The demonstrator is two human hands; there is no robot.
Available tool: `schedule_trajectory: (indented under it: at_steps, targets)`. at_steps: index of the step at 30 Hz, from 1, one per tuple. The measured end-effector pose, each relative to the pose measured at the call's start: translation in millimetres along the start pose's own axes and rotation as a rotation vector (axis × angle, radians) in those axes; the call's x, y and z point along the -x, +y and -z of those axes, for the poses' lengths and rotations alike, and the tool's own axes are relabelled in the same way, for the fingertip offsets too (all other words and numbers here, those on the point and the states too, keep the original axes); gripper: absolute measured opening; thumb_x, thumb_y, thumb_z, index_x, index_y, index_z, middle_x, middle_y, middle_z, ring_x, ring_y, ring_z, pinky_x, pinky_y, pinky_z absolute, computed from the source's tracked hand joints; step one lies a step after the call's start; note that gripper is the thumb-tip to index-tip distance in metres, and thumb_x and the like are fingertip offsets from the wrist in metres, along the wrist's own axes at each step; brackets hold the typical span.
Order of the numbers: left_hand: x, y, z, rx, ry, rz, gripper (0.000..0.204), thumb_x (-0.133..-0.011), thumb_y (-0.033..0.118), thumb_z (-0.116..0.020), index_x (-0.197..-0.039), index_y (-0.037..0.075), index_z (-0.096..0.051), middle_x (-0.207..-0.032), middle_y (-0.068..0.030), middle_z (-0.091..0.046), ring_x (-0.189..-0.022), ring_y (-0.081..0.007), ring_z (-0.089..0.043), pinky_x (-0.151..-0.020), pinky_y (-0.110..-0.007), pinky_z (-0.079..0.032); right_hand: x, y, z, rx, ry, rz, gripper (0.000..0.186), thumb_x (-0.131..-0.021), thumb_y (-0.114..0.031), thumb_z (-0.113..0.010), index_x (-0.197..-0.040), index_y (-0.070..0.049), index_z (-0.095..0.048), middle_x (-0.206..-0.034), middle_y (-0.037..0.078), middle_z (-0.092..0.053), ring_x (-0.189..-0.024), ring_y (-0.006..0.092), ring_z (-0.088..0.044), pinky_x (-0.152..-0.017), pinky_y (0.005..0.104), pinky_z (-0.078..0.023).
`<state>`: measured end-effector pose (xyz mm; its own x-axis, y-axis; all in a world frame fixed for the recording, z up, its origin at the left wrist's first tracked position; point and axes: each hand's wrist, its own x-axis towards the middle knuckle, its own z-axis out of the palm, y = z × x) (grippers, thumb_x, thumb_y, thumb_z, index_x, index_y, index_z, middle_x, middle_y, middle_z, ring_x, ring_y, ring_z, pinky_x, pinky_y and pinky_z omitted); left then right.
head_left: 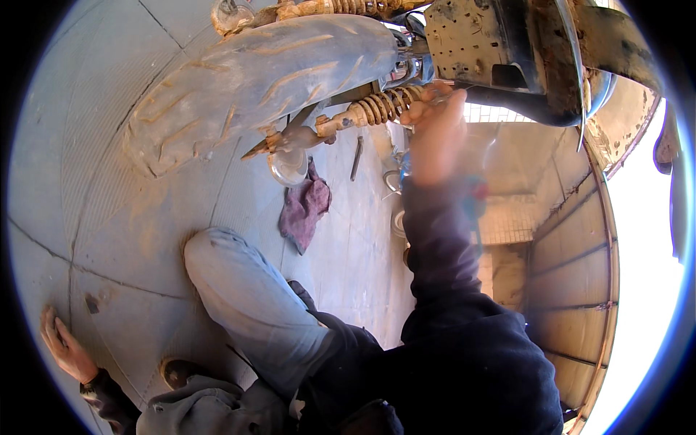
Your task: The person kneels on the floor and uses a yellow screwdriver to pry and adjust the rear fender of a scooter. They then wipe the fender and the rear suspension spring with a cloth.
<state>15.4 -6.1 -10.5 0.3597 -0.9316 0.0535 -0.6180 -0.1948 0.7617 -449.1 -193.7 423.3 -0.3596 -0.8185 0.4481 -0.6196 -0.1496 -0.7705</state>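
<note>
My left hand [67,348] rests at the lower left on the grey paved floor [123,275], fingers apart. My right hand [438,130] is raised beside the upper end of a rusty coil-spring shock absorber [384,105], its fingers curled around something I cannot make out; motion blurs it. The shock runs beside a dusty tyre [257,76] of a two-wheeler. Near my hand is a rusty, perforated metal panel [471,40]. A round reflector [288,163] hangs at the shock's lower end.
A crumpled purple rag [304,210] and a dark bar [357,158] lie on the floor. My bent knee [217,261] is below the tyre. Another rusty shock [326,9] is at the top. A weathered wall of panels [565,275] stands at right.
</note>
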Motion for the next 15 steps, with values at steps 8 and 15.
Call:
schedule_trajectory:
  at_steps: [8, 15]
  targets:
    - [5.5, 5.1, -2.8, 0.015, 0.018, -0.021, 0.023, -0.099, 0.009, -0.048, -0.115, -0.002, -0.059, -0.123, -0.0126, -0.058, -0.115, -0.0254, -0.054, -0.097, -0.033, -0.042, 0.6, -1.2, 4.4, -0.046, 0.001, -0.019, 0.052, -0.1, -0.046, -0.04, -0.112, 0.004, -0.047, -0.085, 0.009, -0.049, -0.054, 0.0153, -0.05, -0.048, 0.0305, -0.045]
    - [4.2, 4.4, 1.6, 0.019, 0.007, -0.014, 0.024, -0.099, 0.009, -0.048, -0.115, -0.002, -0.06, -0.124, -0.0129, -0.058, -0.116, -0.0257, -0.054, -0.098, -0.033, -0.042, 19.5, 0.6, -13.5, 0.05, -0.13, -0.06, 0.053, -0.099, -0.048, -0.043, -0.113, 0.003, -0.044, -0.09, 0.013, -0.054, -0.052, 0.0169, -0.056, -0.049, 0.0289, -0.045]
